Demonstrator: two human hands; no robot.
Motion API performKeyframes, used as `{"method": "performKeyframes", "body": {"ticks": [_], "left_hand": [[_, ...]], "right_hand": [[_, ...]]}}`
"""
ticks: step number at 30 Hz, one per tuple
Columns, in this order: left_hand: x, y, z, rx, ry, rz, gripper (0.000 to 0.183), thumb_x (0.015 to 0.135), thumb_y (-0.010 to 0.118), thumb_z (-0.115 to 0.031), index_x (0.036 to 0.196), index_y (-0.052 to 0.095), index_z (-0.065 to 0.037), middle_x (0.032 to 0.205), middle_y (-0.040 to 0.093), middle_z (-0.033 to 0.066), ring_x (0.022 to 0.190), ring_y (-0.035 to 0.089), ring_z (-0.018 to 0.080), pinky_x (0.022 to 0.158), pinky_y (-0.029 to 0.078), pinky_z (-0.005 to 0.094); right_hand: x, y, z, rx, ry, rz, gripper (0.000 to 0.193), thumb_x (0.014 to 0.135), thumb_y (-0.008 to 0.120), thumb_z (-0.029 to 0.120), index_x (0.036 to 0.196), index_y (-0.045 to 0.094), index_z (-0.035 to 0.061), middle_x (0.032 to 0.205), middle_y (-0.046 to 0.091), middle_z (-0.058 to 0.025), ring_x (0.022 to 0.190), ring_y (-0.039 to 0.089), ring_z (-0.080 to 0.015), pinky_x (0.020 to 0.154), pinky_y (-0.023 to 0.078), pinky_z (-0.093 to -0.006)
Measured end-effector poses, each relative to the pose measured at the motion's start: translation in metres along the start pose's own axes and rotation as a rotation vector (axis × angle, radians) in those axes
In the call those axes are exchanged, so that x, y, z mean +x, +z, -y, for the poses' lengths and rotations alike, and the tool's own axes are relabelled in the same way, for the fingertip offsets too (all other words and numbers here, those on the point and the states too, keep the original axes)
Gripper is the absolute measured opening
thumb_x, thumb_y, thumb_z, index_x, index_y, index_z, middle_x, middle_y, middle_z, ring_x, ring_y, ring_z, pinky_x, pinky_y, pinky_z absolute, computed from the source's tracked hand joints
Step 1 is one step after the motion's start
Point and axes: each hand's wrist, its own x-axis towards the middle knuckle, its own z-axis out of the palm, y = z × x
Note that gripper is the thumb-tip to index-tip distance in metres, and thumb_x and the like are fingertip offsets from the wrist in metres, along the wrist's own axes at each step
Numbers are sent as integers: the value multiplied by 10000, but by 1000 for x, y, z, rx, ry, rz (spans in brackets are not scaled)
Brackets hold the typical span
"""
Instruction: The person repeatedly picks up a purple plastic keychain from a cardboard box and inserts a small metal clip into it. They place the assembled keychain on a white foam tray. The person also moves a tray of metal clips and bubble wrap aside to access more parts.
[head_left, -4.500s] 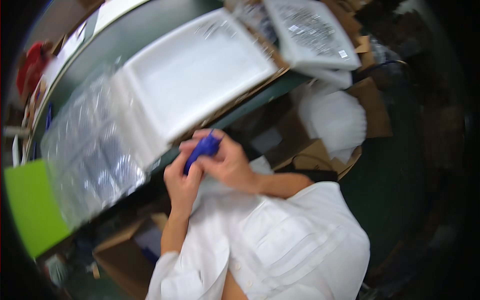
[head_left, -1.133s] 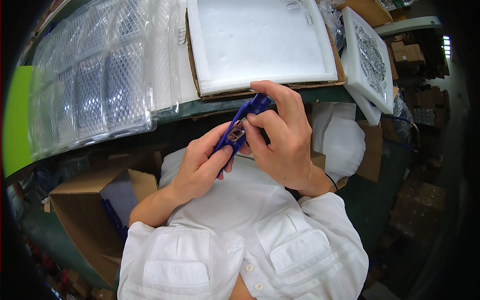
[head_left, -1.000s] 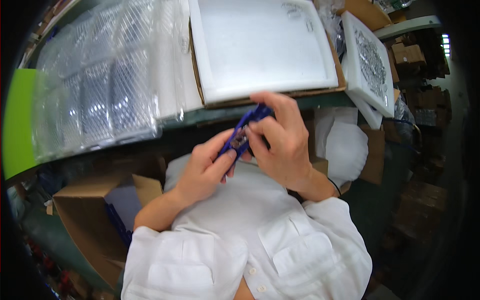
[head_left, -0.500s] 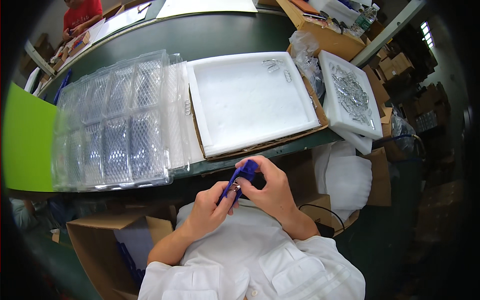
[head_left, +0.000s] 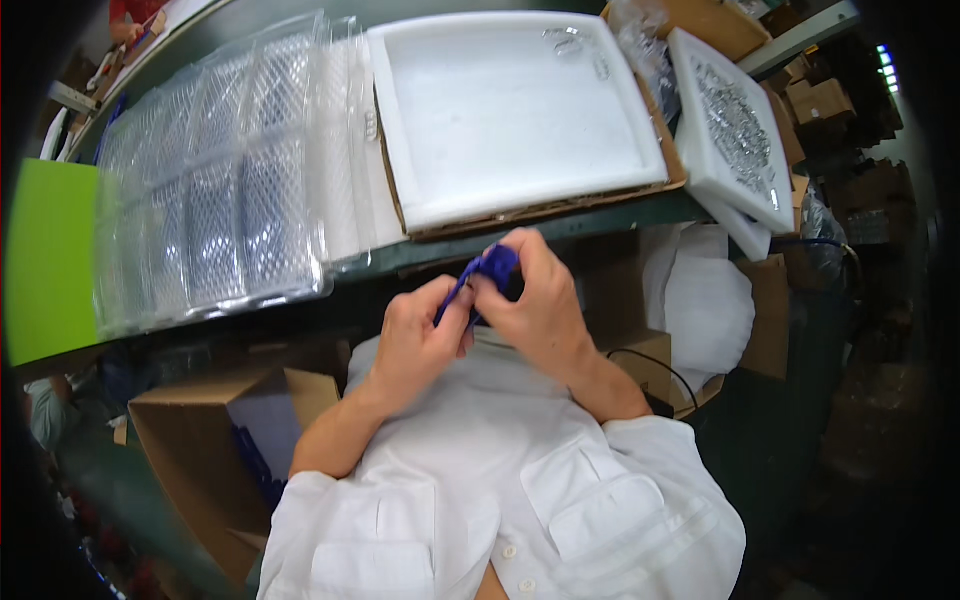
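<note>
In front of my body, just off the table's near edge, both hands close around one blue plastic part (head_left: 498, 263). My left hand (head_left: 415, 335) pinches its lower left end between thumb and fingers. At the upper right end my right hand (head_left: 545, 305) grips it, fingers behind and thumb pressing in at the middle. A bit of metal seems to sit by the thumbs, mostly covered and blurred. Beyond the hands lies a white foam tray (head_left: 510, 120) in a cardboard surround, with a few wire clips (head_left: 575, 42) in its far right corner.
Clear plastic compartment trays (head_left: 215, 185) are stacked at the left, beside a lime-green panel (head_left: 50, 260). On the right, a second foam tray (head_left: 690, 150) holds a heap of metal clips (head_left: 735, 120). An open cardboard box (head_left: 180, 430) with blue parts (head_left: 255, 460) stands lower left.
The view has tipped, so table and hands appear higher. Both hands keep hold of the blue part; the metal piece between the thumbs, plain before, is now mostly hidden.
</note>
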Motion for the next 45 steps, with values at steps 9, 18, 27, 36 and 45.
{"method": "performKeyframes", "body": {"ticks": [9, 18, 27, 36, 45], "left_hand": [[-10, -35, -14, -676, -259, 422, 536, 1071, 551, -336, 1450, 535, 44, 1112, 702, 171, 762, 698, 165, 650, 597, 288], [-30, -43, -35, -299, -65, 304, 561, 1017, 609, -203, 1489, 502, 81, 1182, 701, 207, 805, 710, 201, 684, 600, 285], [-37, -41, -45, 498, 625, -68, 718, 795, 888, 0, 1431, 561, 68, 1203, 752, 202, 932, 758, 285, 798, 617, 339], [-36, -41, -45, 470, 542, -25, 641, 832, 891, -53, 1385, 583, 52, 1225, 748, 205, 976, 786, 292, 797, 650, 340], [-18, -39, -47, 525, 610, 13, 540, 814, 885, -45, 1306, 671, 15, 1228, 732, 236, 968, 781, 335, 760, 649, 342]], "right_hand": [[20, -17, -2, 525, 322, 144, 315, 908, 715, -63, 1193, 592, -6, 1105, 675, -73, 1026, 657, -129, 911, 553, -297], [10, -29, -1, 735, 154, 200, 430, 900, 680, -141, 1308, 610, -24, 1214, 699, -108, 1114, 689, -181, 1003, 552, -319], [9, -30, -8, 674, -34, 130, 508, 847, 646, -213, 1320, 634, -28, 1273, 729, -148, 1167, 710, -216, 1046, 552, -342], [14, -29, -18, 695, -8, 156, 501, 861, 651, -190, 1333, 630, -22, 1266, 737, -145, 1178, 708, -214, 1043, 552, -335], [27, -31, -26, 704, 3, 173, 509, 855, 639, -191, 1335, 627, -20, 1265, 735, -148, 1161, 711, -214, 1026, 559, -336]]}}
